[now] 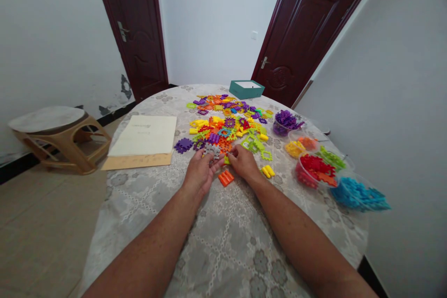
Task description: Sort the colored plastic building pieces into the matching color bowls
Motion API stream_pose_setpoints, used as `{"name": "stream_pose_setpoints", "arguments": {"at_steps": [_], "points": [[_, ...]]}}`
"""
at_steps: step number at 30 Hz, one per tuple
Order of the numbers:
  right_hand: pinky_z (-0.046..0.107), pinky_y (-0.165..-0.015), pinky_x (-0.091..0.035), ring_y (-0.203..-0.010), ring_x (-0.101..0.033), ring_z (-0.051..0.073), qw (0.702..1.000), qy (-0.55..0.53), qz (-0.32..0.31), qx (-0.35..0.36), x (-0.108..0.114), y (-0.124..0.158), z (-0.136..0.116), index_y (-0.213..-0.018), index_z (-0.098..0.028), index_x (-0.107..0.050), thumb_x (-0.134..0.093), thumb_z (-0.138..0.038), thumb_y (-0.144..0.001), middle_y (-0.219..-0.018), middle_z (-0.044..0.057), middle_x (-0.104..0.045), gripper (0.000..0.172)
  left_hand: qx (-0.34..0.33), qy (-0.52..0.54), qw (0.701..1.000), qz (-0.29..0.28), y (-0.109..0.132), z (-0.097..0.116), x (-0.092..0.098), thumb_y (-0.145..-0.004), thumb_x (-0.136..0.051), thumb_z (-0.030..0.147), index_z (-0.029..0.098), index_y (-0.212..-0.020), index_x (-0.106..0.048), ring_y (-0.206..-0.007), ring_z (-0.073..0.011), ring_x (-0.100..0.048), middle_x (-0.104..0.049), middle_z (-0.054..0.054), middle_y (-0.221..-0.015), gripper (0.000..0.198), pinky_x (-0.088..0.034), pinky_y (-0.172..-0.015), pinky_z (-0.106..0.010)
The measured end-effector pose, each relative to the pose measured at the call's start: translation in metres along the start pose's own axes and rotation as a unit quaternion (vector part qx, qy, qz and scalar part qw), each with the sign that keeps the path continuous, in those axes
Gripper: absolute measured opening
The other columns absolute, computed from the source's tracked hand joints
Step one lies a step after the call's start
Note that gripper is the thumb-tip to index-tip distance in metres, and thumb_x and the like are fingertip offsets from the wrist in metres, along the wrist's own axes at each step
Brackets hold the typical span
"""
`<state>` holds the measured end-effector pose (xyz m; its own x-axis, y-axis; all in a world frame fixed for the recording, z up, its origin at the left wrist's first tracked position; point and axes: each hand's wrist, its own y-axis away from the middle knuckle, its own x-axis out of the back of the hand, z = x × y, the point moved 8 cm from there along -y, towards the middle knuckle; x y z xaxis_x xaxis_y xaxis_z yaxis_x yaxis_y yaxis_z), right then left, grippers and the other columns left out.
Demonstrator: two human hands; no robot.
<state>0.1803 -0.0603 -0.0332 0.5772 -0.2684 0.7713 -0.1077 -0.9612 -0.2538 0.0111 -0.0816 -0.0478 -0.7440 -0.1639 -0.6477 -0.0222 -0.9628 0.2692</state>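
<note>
A heap of coloured plastic building pieces (pixel 226 123) lies spread over the middle of a round table (pixel 226 237) with a grey patterned cloth. My left hand (pixel 200 172) is curled around grey pieces (pixel 212 150) at the near edge of the heap. My right hand (pixel 244 162) rests beside it, fingers bent toward the same spot; what it pinches is too small to name. An orange piece (pixel 226 177) lies on the cloth between the two hands. Two small yellow pieces (pixel 268 171) sit just right of my right hand.
Clear bowls at the right hold sorted pieces: purple (pixel 286 121), yellow (pixel 295 149), orange (pixel 308 142), green (pixel 330 158), red (pixel 316 171), blue (pixel 358 194). A teal box (pixel 246 88) stands at the far edge. A white booklet (pixel 145 136) lies left. A stool (pixel 57 137) stands on the floor.
</note>
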Motion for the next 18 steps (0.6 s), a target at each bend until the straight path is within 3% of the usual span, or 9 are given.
{"name": "stream_pose_setpoints", "arguments": {"at_steps": [5,10,13,18], "points": [[0.026,-0.066,-0.036,-0.073,-0.058,0.018,1.0,0.026,0.017,-0.006,0.02,-0.004,0.009,-0.086,-0.02,-0.067,-0.057,-0.02,-0.083,-0.078,0.002,-0.068,0.011,-0.008,-0.017,1.0,0.001,0.0,0.002,0.0,-0.084,-0.061,0.005,0.018,-0.102,-0.057,-0.082,-0.0197,-0.077,-0.07,-0.005,-0.087,0.022,-0.066,-0.075,-0.035],[0.027,-0.062,-0.031,-0.069,-0.052,0.017,0.998,0.004,0.062,-0.026,0.053,-0.014,0.029,-0.068,-0.021,-0.058,-0.052,-0.026,-0.083,-0.07,0.001,-0.06,0.016,0.0,-0.017,1.0,0.002,0.001,-0.001,0.001,-0.085,-0.062,0.004,0.017,-0.102,-0.058,-0.08,-0.0191,-0.077,-0.071,-0.006,-0.089,0.022,-0.066,-0.071,-0.032],[0.026,-0.054,-0.028,-0.061,-0.048,0.015,0.99,-0.121,0.049,-0.06,0.058,-0.019,0.038,-0.064,-0.022,-0.05,-0.05,-0.031,-0.081,-0.061,-0.002,-0.05,0.019,0.005,-0.013,1.0,0.0,0.001,-0.002,0.0,-0.085,-0.063,0.004,0.017,-0.099,-0.059,-0.078,-0.0181,-0.076,-0.071,-0.007,-0.089,0.019,-0.066,-0.073,-0.033],[0.023,-0.042,-0.021,-0.043,-0.037,0.009,0.914,-0.373,-0.036,-0.155,0.035,-0.01,0.025,-0.074,-0.022,-0.054,-0.06,-0.037,-0.074,-0.057,-0.007,-0.048,0.016,0.041,0.012,0.999,-0.005,0.001,-0.005,-0.002,-0.09,-0.061,0.013,0.016,-0.092,-0.06,-0.077,-0.0186,-0.074,-0.072,-0.011,-0.09,0.004,-0.066,-0.072,-0.035]]}}
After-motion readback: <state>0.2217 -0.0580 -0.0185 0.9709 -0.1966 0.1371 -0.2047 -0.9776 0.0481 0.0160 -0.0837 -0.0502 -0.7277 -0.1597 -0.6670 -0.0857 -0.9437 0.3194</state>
